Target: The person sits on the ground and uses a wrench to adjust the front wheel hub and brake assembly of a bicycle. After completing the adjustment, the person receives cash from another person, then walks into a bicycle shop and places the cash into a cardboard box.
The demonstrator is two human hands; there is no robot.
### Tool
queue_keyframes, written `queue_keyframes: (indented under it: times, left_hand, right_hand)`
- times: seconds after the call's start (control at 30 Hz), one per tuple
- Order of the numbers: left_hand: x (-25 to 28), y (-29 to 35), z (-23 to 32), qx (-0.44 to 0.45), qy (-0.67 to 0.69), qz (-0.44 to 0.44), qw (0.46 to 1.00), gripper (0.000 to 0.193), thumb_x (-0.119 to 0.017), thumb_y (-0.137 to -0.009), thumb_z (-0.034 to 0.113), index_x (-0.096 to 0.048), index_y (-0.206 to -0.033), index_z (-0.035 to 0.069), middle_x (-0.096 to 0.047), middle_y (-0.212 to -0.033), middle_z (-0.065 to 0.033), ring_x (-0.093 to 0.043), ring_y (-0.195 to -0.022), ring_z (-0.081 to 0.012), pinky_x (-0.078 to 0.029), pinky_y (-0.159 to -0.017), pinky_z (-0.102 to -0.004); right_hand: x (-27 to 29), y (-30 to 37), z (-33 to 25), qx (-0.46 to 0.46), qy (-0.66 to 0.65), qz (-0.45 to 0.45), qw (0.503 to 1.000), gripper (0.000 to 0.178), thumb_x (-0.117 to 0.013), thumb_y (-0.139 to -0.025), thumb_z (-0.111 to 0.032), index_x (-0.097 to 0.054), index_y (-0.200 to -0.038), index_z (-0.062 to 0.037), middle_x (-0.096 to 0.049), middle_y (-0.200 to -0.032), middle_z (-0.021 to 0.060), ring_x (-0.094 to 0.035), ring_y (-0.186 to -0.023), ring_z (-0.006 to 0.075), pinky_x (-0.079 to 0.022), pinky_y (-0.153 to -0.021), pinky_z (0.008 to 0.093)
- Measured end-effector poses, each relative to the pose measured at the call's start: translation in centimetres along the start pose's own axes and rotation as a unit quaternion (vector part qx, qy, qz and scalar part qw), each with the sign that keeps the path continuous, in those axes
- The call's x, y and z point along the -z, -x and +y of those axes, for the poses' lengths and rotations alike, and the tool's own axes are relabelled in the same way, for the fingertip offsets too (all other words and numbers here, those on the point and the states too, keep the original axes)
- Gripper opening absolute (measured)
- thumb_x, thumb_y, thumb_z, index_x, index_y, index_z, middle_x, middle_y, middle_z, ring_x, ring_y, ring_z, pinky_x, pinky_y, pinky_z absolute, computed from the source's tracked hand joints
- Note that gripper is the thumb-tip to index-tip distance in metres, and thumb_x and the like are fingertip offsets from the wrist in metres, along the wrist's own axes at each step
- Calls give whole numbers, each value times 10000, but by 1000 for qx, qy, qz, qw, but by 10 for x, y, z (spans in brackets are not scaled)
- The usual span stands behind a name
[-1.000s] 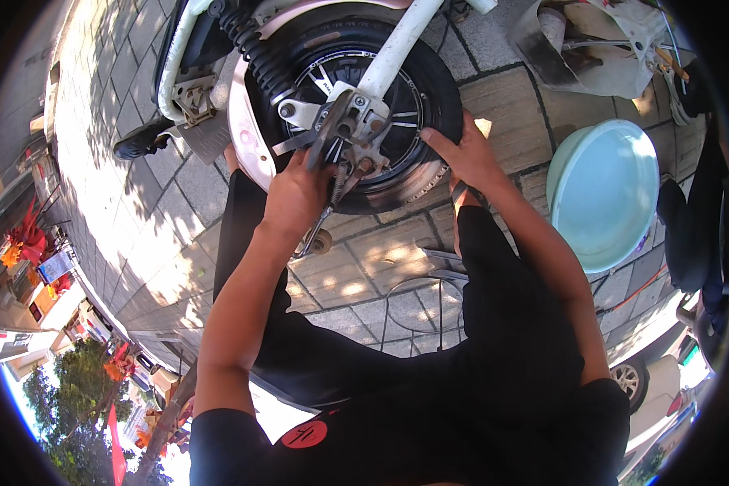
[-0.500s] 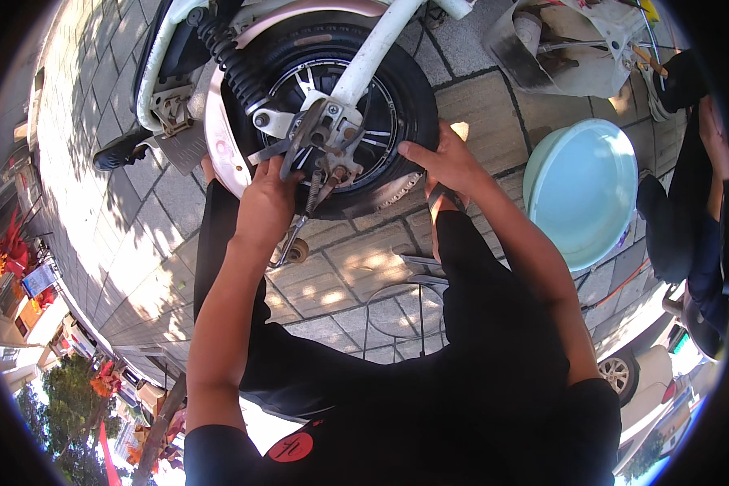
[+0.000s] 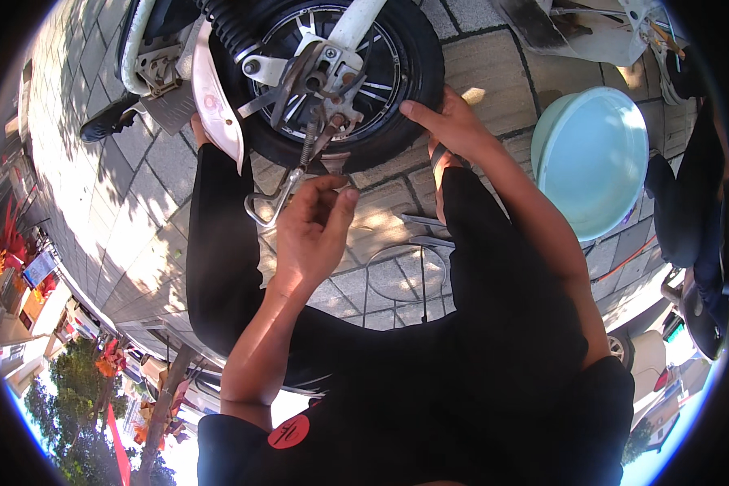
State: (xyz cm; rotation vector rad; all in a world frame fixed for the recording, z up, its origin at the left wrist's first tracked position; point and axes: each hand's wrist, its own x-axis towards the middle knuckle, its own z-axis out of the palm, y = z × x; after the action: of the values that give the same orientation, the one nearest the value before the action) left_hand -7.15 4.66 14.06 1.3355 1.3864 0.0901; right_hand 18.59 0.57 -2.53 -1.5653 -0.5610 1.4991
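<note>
The black tyre (image 3: 426,69) of a scooter's rear wheel stands in front of me. My right hand (image 3: 455,128) grips its right edge, the thumb on the sidewall and the other fingers partly hidden behind it. Below the wheel, my left hand (image 3: 314,231) hangs half curled, thumb apart from the fingers, with nothing visible in it. Just beside those fingers is a bent silver rod (image 3: 257,217) with a looped end. Above it, a coil spring (image 3: 307,149) runs up to the rusty brake parts (image 3: 337,121) at the hub. A pink fender (image 3: 215,109) borders the wheel's left side.
A pale blue basin (image 3: 593,162) stands on the paving at right, near another person's dark-clothed leg (image 3: 679,215). A whitish container of tools (image 3: 607,36) is at the upper right. A thin wire loop (image 3: 368,279) and flat metal pieces (image 3: 431,241) lie between my legs.
My left hand has come off the brake parts and moved down toward me, to the right. My right hand stays on the tyre. The whole view has shifted, with the wheel higher in it.
</note>
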Motion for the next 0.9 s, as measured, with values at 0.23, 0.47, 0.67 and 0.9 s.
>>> queue_keyframes:
  times: [0.23,0.47,0.67,0.9]
  left_hand:
    - [-74,-42,-53,265,439,-10,859,736,-851,-896,562,-623,-1399,75,-674,-1308,-134,-648,-1170,-281,-517,-1005,-511]
    - [-80,-78,-80,259,508,24,821,431,-799,-981,403,-669,-1335,194,-698,-1326,-40,-616,-1264,-300,-438,-1113,-589]
    - [-69,-84,-85,240,492,9,837,378,-740,-1026,312,-635,-1361,170,-698,-1344,-75,-627,-1300,-357,-456,-1124,-640]
    - [-66,-89,-71,253,483,64,836,417,-766,-994,274,-624,-1320,55,-687,-1272,-125,-714,-1096,-379,-629,-916,-563]
  right_hand:
    - [-6,13,-4,-48,3,-25,998,501,-813,-966,-421,-643,-1228,-29,-741,-961,52,-625,-623,101,-504,-516,266]
    - [-3,10,18,-209,223,-112,946,615,-750,-943,-588,-765,-1084,10,-773,-893,121,-732,-781,202,-594,-739,342]
    - [-10,42,-30,26,409,-135,902,477,-725,-953,-458,-758,-1226,-68,-740,-846,173,-689,-740,266,-552,-748,416]
    - [-32,46,-29,201,557,-107,799,547,-553,-995,-256,-545,-1540,-215,-772,-946,166,-744,-879,397,-601,-808,540]
